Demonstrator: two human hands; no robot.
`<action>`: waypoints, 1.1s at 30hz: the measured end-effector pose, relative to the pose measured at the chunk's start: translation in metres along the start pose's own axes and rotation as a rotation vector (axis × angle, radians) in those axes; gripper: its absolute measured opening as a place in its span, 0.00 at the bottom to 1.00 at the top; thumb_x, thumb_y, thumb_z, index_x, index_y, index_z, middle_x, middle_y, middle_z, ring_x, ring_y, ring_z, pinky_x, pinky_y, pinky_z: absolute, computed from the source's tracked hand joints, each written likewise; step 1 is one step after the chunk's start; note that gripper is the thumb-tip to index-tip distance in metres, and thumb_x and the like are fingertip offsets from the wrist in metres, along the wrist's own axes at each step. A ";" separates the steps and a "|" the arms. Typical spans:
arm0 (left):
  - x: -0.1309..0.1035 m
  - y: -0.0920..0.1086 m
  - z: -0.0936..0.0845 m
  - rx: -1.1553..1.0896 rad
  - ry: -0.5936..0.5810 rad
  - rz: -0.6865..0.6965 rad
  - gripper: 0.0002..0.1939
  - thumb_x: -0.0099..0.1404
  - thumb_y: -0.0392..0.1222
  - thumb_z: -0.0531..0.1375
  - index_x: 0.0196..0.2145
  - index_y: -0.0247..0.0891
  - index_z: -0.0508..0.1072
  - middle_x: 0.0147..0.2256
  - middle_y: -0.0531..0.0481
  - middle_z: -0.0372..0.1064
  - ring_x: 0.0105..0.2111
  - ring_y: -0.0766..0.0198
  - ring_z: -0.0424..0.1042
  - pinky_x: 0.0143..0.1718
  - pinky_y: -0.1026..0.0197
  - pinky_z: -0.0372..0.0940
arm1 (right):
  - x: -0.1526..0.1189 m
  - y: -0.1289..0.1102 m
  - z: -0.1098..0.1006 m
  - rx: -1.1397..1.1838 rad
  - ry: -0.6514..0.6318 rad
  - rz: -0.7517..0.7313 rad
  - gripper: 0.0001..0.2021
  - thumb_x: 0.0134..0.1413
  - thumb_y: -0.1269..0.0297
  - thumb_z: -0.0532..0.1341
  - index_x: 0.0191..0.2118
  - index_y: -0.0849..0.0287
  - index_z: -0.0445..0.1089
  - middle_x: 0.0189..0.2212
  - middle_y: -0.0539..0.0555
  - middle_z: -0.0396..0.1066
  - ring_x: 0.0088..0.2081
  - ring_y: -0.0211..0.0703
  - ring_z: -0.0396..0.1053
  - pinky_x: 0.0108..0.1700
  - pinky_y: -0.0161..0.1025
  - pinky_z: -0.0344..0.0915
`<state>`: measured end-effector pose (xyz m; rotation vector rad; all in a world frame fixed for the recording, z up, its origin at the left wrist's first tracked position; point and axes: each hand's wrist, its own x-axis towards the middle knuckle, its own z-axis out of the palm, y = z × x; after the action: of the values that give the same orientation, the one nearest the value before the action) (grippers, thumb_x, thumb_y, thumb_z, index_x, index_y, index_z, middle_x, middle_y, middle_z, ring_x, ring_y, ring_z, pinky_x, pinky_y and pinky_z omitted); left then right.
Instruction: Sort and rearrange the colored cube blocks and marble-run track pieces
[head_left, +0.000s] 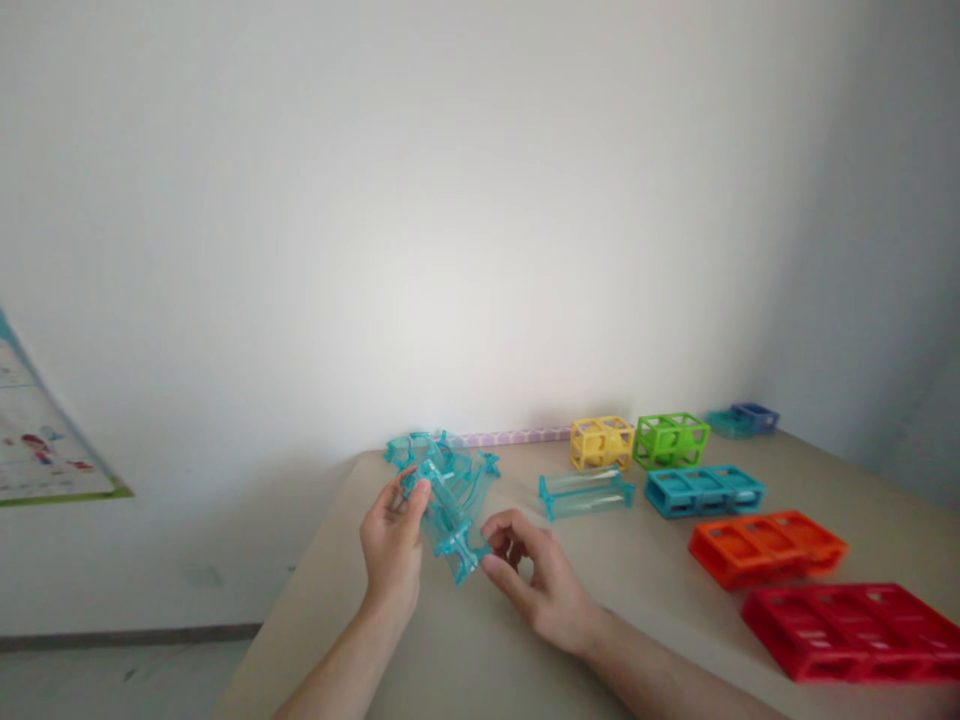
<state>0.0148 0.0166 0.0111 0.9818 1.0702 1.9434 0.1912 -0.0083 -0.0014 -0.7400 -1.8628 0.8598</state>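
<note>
Head view: tilted, translucent turquoise piece (448,517) with knobby ends.

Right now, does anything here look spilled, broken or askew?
Nothing looks spilled or visibly broken. Just the translucent teal pieces beyond your left hand overlap untidily, unlike the row of blue, orange and red frames.

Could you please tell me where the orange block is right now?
In the head view, the orange block lies on the right of the table, between the blue block and the red block.
</note>
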 end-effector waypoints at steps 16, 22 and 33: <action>-0.001 -0.002 0.001 0.070 -0.107 -0.076 0.25 0.53 0.48 0.66 0.45 0.31 0.72 0.35 0.43 0.74 0.33 0.61 0.73 0.31 0.63 0.68 | 0.011 0.020 0.002 0.396 0.256 0.203 0.21 0.55 0.45 0.57 0.25 0.58 0.58 0.17 0.44 0.54 0.18 0.32 0.52 0.20 0.31 0.53; 0.000 -0.003 0.000 0.126 -0.130 -0.032 0.25 0.55 0.50 0.64 0.47 0.32 0.71 0.37 0.43 0.73 0.34 0.60 0.73 0.31 0.62 0.69 | 0.011 0.025 0.003 0.444 0.266 0.221 0.19 0.50 0.47 0.62 0.27 0.58 0.60 0.18 0.43 0.53 0.18 0.31 0.51 0.19 0.30 0.52; -0.014 -0.002 0.001 0.391 -0.406 0.257 0.08 0.54 0.45 0.66 0.32 0.40 0.76 0.58 0.43 0.56 0.56 0.51 0.61 0.53 0.53 0.61 | 0.011 0.029 0.000 0.295 0.368 0.176 0.16 0.54 0.49 0.60 0.29 0.58 0.62 0.18 0.44 0.52 0.18 0.32 0.49 0.18 0.30 0.48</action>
<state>0.0226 0.0061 0.0063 1.7190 1.1445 1.6449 0.1905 0.0169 -0.0196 -0.8199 -1.3273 1.0087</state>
